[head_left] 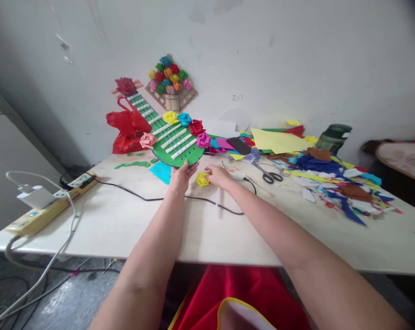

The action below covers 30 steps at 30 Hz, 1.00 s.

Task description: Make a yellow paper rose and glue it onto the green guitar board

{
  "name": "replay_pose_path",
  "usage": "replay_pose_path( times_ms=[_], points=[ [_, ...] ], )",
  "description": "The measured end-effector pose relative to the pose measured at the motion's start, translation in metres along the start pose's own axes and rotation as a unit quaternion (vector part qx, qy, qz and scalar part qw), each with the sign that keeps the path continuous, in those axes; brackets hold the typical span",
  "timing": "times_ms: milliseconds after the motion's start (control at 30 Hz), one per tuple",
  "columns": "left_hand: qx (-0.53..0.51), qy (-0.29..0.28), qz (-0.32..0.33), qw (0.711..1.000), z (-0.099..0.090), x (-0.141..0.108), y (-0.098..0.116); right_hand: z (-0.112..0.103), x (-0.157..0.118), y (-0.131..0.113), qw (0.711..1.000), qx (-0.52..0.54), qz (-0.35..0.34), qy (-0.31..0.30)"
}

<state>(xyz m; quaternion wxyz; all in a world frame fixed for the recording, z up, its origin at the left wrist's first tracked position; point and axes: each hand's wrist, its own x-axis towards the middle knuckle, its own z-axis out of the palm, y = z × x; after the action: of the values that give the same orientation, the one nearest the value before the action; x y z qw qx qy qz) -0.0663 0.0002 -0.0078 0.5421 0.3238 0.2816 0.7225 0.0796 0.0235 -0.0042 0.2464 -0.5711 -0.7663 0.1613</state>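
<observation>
A green guitar-shaped paper craft (pixel 190 155) with white strips, strings and several paper roses leans toward the wall. My left hand (pixel 183 176) is closed on its lower rim, thumb on the front face. A yellow paper rose (pixel 202 179) is low over the table, just right of that hand. My right hand (pixel 217 176) pinches the rose's right side, its fingertips partly hidden. Just beyond my right wrist lies a white glue gun (pixel 237 175), partly covered by the hand. A blue paper sheet (pixel 161 171) lies left of my left hand.
Scissors (pixel 272 177) and a heap of paper scraps (pixel 345 183) lie on the right, near a dark green bottle (pixel 334 137). A power strip (pixel 52 206) sits at left, its black cable (pixel 149 199) crossing the table. A red plastic bag (pixel 127 130) stands behind.
</observation>
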Motion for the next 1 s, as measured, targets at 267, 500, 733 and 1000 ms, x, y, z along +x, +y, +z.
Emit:
replay_pose_path(
  times_ms=[267, 500, 733, 1000],
  points=[
    [0.008, 0.01, -0.027, 1.0, 0.002, -0.002, 0.0, -0.026, -0.018, 0.021, 0.979, -0.159, -0.044, 0.123],
    [0.005, -0.004, -0.038, 0.999, -0.001, -0.002, -0.001, -0.047, -0.036, 0.047, 0.964, -0.244, 0.09, 0.055],
    [0.017, -0.003, -0.057, 0.998, 0.0, -0.002, -0.001, -0.033, -0.035, 0.044, 0.958, -0.278, 0.073, 0.018],
    [0.021, 0.0, -0.078, 0.997, -0.003, 0.002, -0.004, -0.044, -0.043, 0.047, 0.957, -0.266, 0.085, 0.071]
  ],
)
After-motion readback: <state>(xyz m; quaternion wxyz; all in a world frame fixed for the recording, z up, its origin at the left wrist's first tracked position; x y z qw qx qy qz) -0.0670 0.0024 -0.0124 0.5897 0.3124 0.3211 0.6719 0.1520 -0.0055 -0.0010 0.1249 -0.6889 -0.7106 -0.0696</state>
